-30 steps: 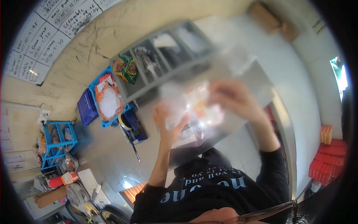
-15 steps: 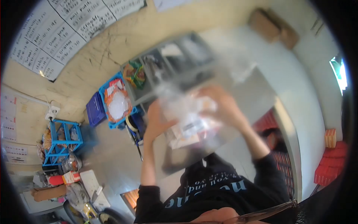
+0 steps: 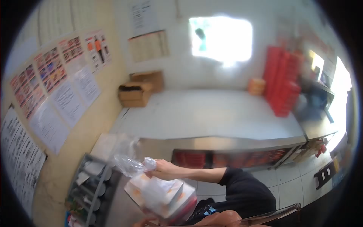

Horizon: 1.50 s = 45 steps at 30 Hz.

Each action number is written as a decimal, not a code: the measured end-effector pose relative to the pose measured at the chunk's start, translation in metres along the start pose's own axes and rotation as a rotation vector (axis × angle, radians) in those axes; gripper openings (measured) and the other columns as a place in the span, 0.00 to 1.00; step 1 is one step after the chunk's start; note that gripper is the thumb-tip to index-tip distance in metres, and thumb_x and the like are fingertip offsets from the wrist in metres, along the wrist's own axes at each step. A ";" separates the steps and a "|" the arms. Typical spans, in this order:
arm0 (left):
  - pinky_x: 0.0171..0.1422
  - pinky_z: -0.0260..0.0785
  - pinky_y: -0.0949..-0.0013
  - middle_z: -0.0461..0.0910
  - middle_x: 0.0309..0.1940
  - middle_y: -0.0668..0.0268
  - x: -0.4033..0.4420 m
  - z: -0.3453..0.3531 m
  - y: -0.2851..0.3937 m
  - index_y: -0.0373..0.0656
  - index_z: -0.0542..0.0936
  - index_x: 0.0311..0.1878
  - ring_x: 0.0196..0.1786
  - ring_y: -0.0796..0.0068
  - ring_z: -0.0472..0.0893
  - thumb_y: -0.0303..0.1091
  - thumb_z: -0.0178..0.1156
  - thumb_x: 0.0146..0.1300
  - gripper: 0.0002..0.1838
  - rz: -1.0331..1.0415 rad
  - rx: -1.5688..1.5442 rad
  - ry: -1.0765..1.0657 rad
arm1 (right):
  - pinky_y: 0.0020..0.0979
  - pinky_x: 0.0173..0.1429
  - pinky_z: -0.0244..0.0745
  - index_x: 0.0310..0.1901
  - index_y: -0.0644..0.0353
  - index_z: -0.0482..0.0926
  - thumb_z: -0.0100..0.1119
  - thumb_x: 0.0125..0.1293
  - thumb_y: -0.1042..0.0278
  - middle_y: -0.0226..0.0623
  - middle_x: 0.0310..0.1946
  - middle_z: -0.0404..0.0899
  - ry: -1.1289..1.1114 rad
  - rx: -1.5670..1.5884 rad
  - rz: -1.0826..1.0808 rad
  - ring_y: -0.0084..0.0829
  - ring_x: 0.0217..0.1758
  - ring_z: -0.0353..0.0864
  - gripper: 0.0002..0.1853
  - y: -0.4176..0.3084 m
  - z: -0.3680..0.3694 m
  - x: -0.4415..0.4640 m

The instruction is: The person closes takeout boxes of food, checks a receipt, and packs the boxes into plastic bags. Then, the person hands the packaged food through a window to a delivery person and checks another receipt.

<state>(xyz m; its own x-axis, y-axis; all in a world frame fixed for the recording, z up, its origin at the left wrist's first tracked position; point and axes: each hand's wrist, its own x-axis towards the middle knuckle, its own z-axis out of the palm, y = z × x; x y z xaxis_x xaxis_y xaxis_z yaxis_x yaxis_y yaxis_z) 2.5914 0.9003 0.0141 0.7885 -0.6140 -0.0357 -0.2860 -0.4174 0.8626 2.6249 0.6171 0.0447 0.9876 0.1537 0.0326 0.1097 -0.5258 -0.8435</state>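
My right hand [image 3: 165,169] is closed around the gathered top of a clear plastic bag [image 3: 130,164]. Under that hand are white food boxes [image 3: 162,195] with orange print, the upper one smaller than the one below. Part of the clear plastic lies over them, and something reddish shows at their lower side. Of my left hand [image 3: 143,224], only a blurred sliver appears at the bottom edge by the boxes; its fingers are hidden.
A grey divided organizer [image 3: 94,189] stands against the left wall. Beyond is a long white counter [image 3: 211,113] with an open cardboard box [image 3: 134,94] and stacked red boxes [image 3: 281,81]. Shelves below the counter hold more red boxes [image 3: 249,157].
My view has swung right, from the organizer wall toward the white counter and window. Both hands were around the bagged boxes; now the right grips the bag's top and the left is mostly out of view.
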 end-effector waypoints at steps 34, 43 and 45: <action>0.64 0.56 0.58 0.68 0.49 0.54 0.726 0.440 0.269 0.45 0.64 0.57 0.57 0.58 0.66 0.44 0.53 0.64 0.22 0.648 -1.309 -0.435 | 0.36 0.40 0.72 0.26 0.63 0.78 0.35 0.68 0.53 0.41 0.16 0.78 1.418 -0.374 -0.290 0.36 0.25 0.81 0.26 0.377 -1.089 0.132; 0.62 0.59 0.59 0.73 0.43 0.56 0.801 0.519 0.250 0.46 0.67 0.53 0.52 0.60 0.71 0.44 0.53 0.64 0.19 0.714 -1.477 -0.472 | 0.40 0.43 0.74 0.46 0.55 0.76 0.43 0.64 0.58 0.39 0.35 0.80 1.186 -1.287 -0.063 0.41 0.40 0.80 0.16 0.510 -1.135 0.160; 0.61 0.60 0.59 0.74 0.41 0.57 0.812 0.535 0.257 0.46 0.67 0.53 0.51 0.60 0.72 0.43 0.53 0.64 0.18 0.821 -1.552 -0.522 | 0.42 0.49 0.72 0.52 0.52 0.74 0.41 0.65 0.51 0.39 0.41 0.80 1.200 -1.288 0.181 0.42 0.46 0.78 0.21 0.507 -1.116 0.148</action>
<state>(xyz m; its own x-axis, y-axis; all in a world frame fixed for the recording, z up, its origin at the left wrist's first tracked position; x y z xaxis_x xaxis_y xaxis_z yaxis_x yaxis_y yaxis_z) 2.8670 -0.0637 -0.0635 0.4079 -0.5683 0.7145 0.4761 0.8002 0.3647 2.9527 -0.5604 0.2202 0.4624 -0.3058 0.8322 -0.5730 -0.8194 0.0173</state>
